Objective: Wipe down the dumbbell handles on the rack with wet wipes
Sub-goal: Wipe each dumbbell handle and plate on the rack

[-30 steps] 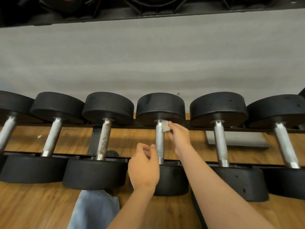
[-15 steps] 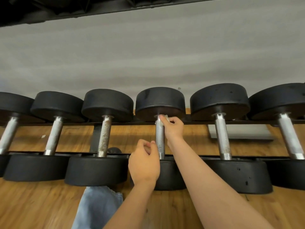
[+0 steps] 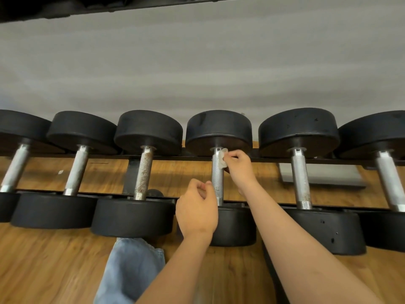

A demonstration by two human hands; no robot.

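Right grip (image 3: pixel 237 164) is closed in a pinch on a small, crumpled wet wipe (image 3: pixel 221 160), pressing it against the right side of the knurled handle (image 3: pixel 217 178) of the fourth dumbbell from the left, just below the collar at its far head (image 3: pixel 219 130). Left grip (image 3: pixel 197 207) sits with curled fingers right beside the near end of the same handle; whether it actually clasps the metal or only rests against it cannot be told from this angle. The dumbbell lies across the two rails of the rack (image 3: pixel 274 160), in a row with its neighbours, one of which has a rust-speckled handle (image 3: pixel 143 172). Several things could go wrong from here. The wipe is a small wad held only at the fingertips, so dragging it along rough knurling may tug it loose, and it would likely drop between the rails to the wooden floor (image 3: pixel 43 260). The knurling may also shred it. With contact on one side only, the underside and left face could be missed unless the handle is turned or the wipe wrapped round. If the left grip is not steadying it, pressure might roll the dumbbell on the rails.
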